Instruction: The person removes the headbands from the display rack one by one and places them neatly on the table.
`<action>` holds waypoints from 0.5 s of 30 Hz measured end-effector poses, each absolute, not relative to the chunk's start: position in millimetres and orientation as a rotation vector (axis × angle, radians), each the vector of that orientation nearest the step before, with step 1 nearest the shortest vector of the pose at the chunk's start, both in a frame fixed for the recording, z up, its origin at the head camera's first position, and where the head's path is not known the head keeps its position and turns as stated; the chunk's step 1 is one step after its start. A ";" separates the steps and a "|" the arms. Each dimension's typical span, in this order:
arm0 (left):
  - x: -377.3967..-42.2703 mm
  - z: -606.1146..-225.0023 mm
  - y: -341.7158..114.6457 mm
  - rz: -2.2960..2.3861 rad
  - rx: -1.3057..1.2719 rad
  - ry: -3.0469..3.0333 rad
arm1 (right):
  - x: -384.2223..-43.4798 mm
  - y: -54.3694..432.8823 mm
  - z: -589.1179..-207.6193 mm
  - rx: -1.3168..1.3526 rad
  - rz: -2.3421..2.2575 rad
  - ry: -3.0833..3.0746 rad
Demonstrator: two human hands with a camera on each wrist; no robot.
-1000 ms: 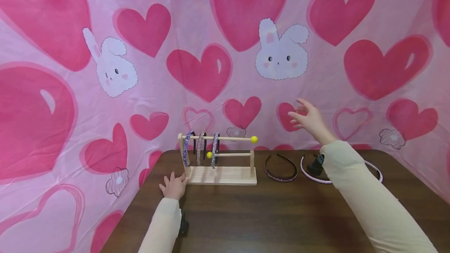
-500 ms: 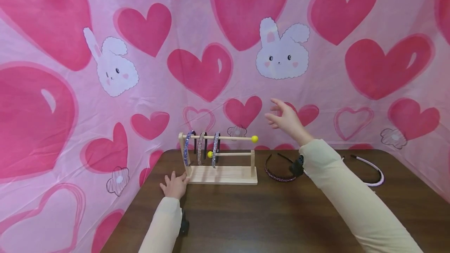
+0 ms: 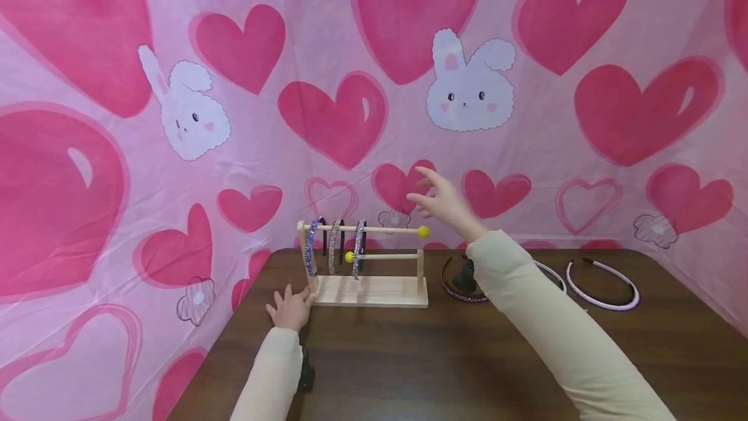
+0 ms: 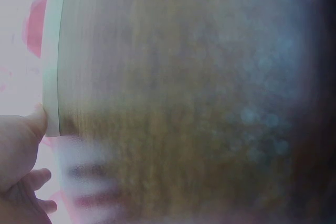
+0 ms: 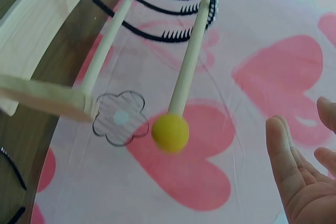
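A wooden headband stand with two rods stands at the back of the table. On its upper rod hang a blue headband, a pinkish glittery headband and a silvery-blue headband. My left hand lies on the table, fingers spread, touching the stand's left base end; the left wrist view shows a thumb against the board's edge. My right hand is raised above the upper rod's yellow ball, fingers apart and holding nothing. In the right wrist view its fingers appear beside the ball.
Right of the stand, a dark toothed headband lies on the table, partly behind my right wrist camera. Farther right are a white-pink headband and another pale headband, partly hidden by my sleeve. A heart-patterned cloth hangs behind.
My right hand has moved left through the air, from above the loose headbands to above the stand's right end. My left hand has stayed at the base.
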State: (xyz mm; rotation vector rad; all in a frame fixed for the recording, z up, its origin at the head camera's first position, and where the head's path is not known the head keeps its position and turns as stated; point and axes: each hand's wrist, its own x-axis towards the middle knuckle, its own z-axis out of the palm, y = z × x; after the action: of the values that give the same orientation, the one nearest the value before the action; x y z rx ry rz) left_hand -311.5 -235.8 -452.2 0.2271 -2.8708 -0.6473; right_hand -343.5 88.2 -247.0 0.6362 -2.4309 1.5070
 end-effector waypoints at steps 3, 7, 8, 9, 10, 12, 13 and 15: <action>-312.1 -452.8 -236.1 -0.648 0.230 -2.872 | -344.0 76.8 -248.0 0.654 1.500 -2.450; -313.7 -454.7 -236.6 -0.651 0.229 -2.873 | -343.4 64.1 -251.7 0.647 1.478 -2.478; -314.0 -455.0 -236.7 -0.653 0.230 -2.873 | -343.3 61.5 -252.8 0.645 1.473 -2.482; -314.5 -455.4 -236.8 -0.658 0.231 -2.872 | -343.3 59.0 -253.9 0.643 1.474 -2.483; -314.8 -455.4 -236.8 -0.662 0.231 -2.873 | -343.4 56.7 -255.1 0.646 1.488 -2.481; -315.5 -455.8 -237.0 -0.671 0.234 -2.875 | -343.8 52.4 -257.4 0.655 1.512 -2.481; -315.7 -455.5 -237.0 -0.675 0.238 -2.874 | -344.2 50.1 -258.7 0.654 1.530 -2.481; -316.4 -456.3 -237.5 -0.675 0.240 -2.872 | -344.8 46.0 -261.6 0.662 1.570 -2.482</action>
State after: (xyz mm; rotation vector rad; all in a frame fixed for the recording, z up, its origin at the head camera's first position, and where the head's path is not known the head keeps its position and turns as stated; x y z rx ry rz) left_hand -316.4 -237.5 -456.3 0.2399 -2.8720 -0.6755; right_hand -344.8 46.0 -261.6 0.6620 -2.4822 1.5703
